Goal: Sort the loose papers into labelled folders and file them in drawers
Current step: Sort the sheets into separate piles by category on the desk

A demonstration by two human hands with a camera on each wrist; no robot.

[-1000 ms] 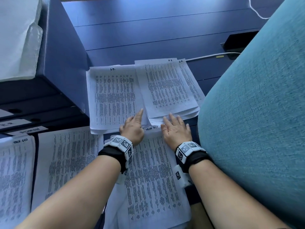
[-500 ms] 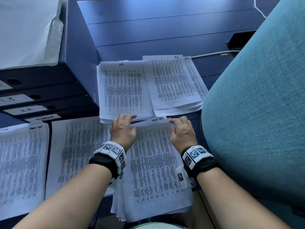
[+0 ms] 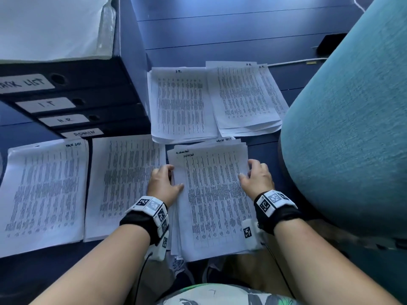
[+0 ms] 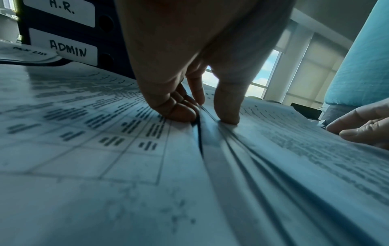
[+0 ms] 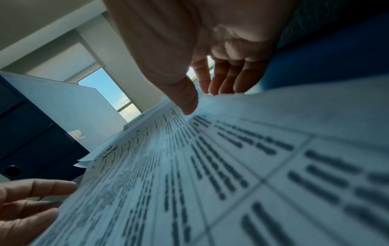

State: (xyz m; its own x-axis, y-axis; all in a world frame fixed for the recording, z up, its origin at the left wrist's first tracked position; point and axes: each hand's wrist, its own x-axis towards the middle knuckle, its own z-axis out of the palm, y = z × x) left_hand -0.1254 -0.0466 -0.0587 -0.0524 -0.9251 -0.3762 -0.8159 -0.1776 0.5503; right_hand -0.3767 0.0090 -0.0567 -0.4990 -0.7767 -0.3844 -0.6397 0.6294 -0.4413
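Note:
A thick stack of printed sheets lies in front of me, its top sheet hand-marked ADMIN. My left hand grips its left edge, thumb on top and fingers curled at the edge. My right hand grips the right edge, thumb on top and fingers under the raised sheets. Sorted piles lie around: I.T. pile, H.R. pile, an unmarked pile and a Task List pile. Dark binders labelled Task List, I.T., H.R. and ADMIN are stacked at the left.
A teal upholstered chair stands close on the right. A white cable runs behind the H.R. pile. White packaging sits on top of the binders. The floor is dark blue boards.
Both hands slid from the stack's far edge to its side edges and took hold. A sheet marked ADMIN now tops the stack. My head view has shifted toward the binders.

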